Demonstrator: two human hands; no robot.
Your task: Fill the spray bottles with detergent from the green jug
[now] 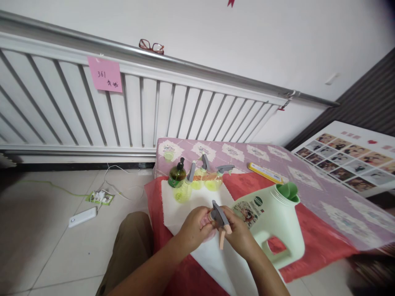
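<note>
Head view: both my hands at a pink spray bottle (204, 220), over the white cloth (200, 202).
My left hand (194, 228) is clamped around the bottle near its neck; my right hand (237, 230) is closed on its grey trigger head (219, 214) from the other side; beyond them on the surface (308, 179) stand three yellow-green spray bottles (182, 194) and a dark pump bottle (176, 177); a large pale green jug (268, 207) stands just beside my right hand.

White wall (191, 24); white radiator (132, 107) beneath grey pipe (216, 74); pale tiled floor (70, 250), lower left.
</note>
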